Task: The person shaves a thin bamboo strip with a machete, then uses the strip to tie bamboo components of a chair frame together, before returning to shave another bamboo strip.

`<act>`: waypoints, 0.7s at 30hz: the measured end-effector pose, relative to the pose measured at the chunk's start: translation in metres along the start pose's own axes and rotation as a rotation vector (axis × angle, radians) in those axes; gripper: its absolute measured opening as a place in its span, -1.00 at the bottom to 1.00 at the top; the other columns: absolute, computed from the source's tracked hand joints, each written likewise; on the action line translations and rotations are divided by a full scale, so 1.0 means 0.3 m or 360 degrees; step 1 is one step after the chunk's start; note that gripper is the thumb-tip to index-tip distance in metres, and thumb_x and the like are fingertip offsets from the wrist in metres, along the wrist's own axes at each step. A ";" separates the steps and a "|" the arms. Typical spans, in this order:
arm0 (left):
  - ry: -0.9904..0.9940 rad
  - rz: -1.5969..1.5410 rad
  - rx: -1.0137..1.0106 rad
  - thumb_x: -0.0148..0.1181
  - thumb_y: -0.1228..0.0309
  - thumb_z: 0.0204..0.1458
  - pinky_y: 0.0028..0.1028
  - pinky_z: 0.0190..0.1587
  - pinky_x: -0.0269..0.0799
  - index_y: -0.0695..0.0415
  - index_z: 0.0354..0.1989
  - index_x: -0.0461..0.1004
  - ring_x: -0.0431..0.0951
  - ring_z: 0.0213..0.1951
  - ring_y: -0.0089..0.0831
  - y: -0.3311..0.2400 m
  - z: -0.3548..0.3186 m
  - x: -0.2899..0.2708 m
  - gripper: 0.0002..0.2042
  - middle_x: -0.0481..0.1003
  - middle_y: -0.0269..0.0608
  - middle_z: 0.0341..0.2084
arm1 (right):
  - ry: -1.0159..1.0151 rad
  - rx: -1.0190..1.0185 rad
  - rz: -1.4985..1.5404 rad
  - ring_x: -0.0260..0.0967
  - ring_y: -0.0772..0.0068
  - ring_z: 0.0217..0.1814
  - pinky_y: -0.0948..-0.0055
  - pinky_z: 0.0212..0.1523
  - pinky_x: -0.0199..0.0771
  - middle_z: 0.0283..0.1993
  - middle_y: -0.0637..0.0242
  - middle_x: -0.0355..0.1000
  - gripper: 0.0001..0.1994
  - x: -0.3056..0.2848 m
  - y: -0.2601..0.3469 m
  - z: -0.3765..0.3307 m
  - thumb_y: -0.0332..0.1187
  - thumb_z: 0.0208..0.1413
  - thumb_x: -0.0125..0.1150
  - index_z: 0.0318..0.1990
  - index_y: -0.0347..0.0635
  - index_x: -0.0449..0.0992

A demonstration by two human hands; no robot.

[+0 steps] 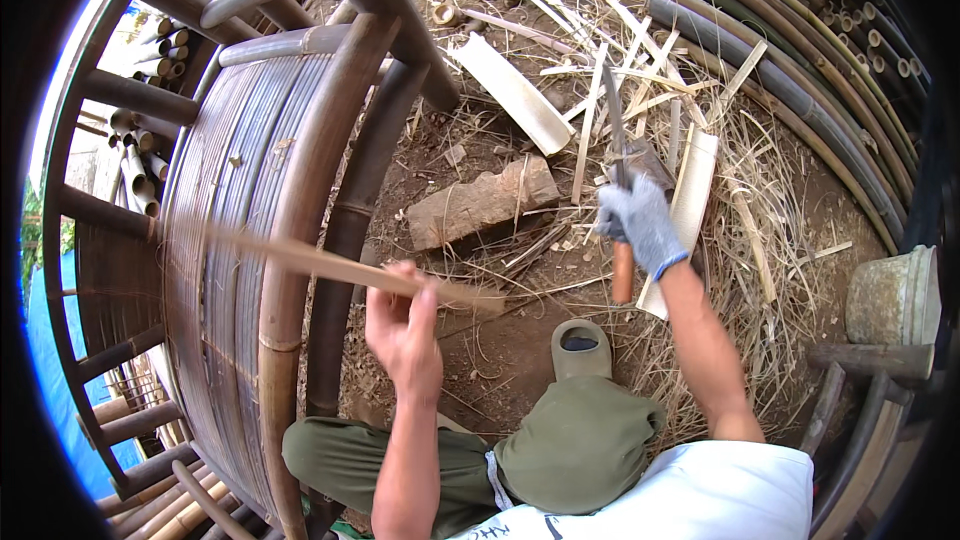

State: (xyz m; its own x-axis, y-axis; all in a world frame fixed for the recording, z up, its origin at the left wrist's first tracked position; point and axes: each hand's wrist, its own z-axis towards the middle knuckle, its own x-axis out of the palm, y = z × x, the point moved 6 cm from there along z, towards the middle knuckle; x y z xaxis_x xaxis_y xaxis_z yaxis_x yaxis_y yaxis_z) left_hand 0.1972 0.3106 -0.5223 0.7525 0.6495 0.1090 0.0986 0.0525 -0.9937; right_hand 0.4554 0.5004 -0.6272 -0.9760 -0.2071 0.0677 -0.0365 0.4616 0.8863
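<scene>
Left hand (403, 325) is bare and clenched on a bamboo strip (330, 265), gripped near its right end. The strip is held roughly level and runs left across the curved bamboo frame (285, 240); its far end is motion-blurred, so where it stops cannot be read.

Right hand (640, 225) is gloved in grey and closed on the orange handle of a knife (617, 155). The blade is pointed up and away, well apart from the strip.

Handling, as judged: the strip is thin and long, so it is light and springy, stiff along the grain but easily split or snapped if bent hard. Edges are probably sharp and splintery. It is best gripped near one end with the flat faces pinched, as is done now. The smooth outer skin may be slippery.

Nearby: a wood block (482, 202) lies on the dirt between the hands, with split slats (515, 90) and shavings scattered beyond. Bamboo poles (780, 90) are stacked along the right. A worn bucket (895, 295) is seen at the right edge, and a clog (581, 345) is worn on the foot by the knee.

Hard to make out: the left fingertips are hidden behind the strip, the frame's lower part is cut off by the rim, and the blade edge is too narrow to judge.
</scene>
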 end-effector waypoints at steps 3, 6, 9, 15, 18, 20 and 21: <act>0.0048 0.0226 -0.0096 0.22 0.55 0.19 -0.46 -0.13 0.72 0.23 -0.02 0.48 0.60 -0.17 -0.47 0.130 0.162 0.127 -0.80 0.45 -0.24 -0.18 | 0.0199 0.0185 0.0718 0.52 0.37 -0.41 0.43 -0.39 0.67 -0.28 0.09 0.46 -0.72 -0.007 -0.192 -0.036 -0.41 0.25 0.11 0.03 -0.36 0.31; -0.0079 0.0237 -0.0104 0.23 0.49 0.23 -0.49 -0.17 0.69 0.30 -0.07 0.51 0.64 -0.23 -0.45 0.265 0.237 0.151 -0.83 0.51 -0.19 -0.22 | 0.0384 0.0343 0.0803 0.53 0.35 -0.37 0.38 -0.37 0.70 -0.03 0.09 0.40 -0.36 0.081 -0.173 -0.141 -0.34 0.37 0.03 0.51 -0.01 -0.08; 0.0023 0.0434 0.0044 0.24 0.47 0.24 -0.52 -0.21 0.65 0.35 -0.07 0.51 0.67 -0.27 -0.43 0.373 0.254 0.207 -0.80 0.59 -0.12 -0.27 | 0.0413 0.0279 -0.0090 0.49 0.52 -0.40 0.46 -0.39 0.64 -0.22 0.21 0.46 -0.45 0.054 -0.251 -0.136 -0.31 0.39 -0.02 0.49 -0.01 0.08; 0.0212 0.0772 0.0204 0.30 0.38 0.22 -0.49 -0.19 0.58 0.28 -0.08 0.55 0.65 -0.24 -0.46 0.477 0.264 0.276 -0.77 0.63 -0.15 -0.31 | -0.0035 -0.0792 -0.1412 0.53 -0.08 0.01 0.17 0.01 0.57 -0.02 -0.10 0.55 -0.62 0.062 -0.262 -0.025 -0.25 0.37 -0.02 0.15 -0.36 0.46; 0.0267 0.0820 0.0165 0.32 0.33 0.20 -0.45 -0.16 0.55 0.26 -0.06 0.57 0.64 -0.24 -0.47 0.509 0.271 0.281 -0.74 0.64 -0.16 -0.34 | -0.0059 -0.0810 -0.1506 0.56 -0.05 -0.08 0.18 -0.08 0.60 -0.09 -0.08 0.56 -0.67 0.088 -0.274 0.004 -0.25 0.37 -0.01 0.07 -0.32 0.50; 0.0248 0.0779 0.0106 0.32 0.33 0.20 -0.42 -0.18 0.50 0.22 -0.11 0.59 0.58 -0.24 -0.44 0.526 0.281 0.284 -0.78 0.60 -0.18 -0.28 | -0.0084 -0.0767 -0.1555 0.56 -0.06 -0.17 0.16 -0.17 0.61 -0.15 -0.07 0.56 -0.69 0.104 -0.250 0.017 -0.25 0.36 -0.01 0.01 -0.29 0.52; 0.0240 0.0757 0.0075 0.33 0.32 0.19 -0.40 -0.19 0.47 0.20 -0.14 0.60 0.56 -0.25 -0.42 0.531 0.283 0.285 -0.79 0.58 -0.19 -0.25 | -0.0098 -0.0745 -0.1581 0.57 -0.06 -0.21 0.15 -0.21 0.62 -0.17 -0.07 0.56 -0.70 0.113 -0.238 0.025 -0.25 0.36 0.00 -0.01 -0.28 0.53</act>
State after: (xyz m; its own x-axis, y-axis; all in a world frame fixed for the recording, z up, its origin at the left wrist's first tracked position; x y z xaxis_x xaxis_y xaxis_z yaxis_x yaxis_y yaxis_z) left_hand 0.2220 0.4389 -0.6732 0.7930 0.4933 -0.3576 -0.3053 -0.1863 -0.9339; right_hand 0.4233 0.4668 -0.6916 -0.5662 -0.2561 -0.7835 -0.7393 -0.2625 0.6201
